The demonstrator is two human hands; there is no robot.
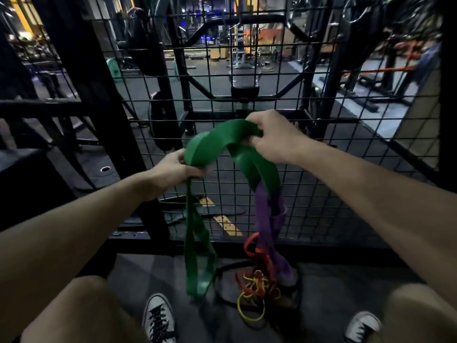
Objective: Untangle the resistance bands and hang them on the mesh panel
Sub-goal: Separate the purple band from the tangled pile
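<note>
A wide green resistance band (215,144) arches between my two hands in front of the black mesh panel (309,169). My left hand (176,168) pinches it at the left, where a long green loop hangs down to the floor. My right hand (269,136) grips its top at the right. Below that hand a purple band (268,219) is wound through the green one and hangs down. A red band (257,256) and a thin yellow band (251,310) are tangled at its lower end, lying on the floor with a black band (222,293).
The mesh panel's black frame bar (247,246) runs along the floor just ahead of my two sneakers (158,318). A thick black post (99,107) stands at the left. Gym machines and weight plates (160,120) stand behind the mesh.
</note>
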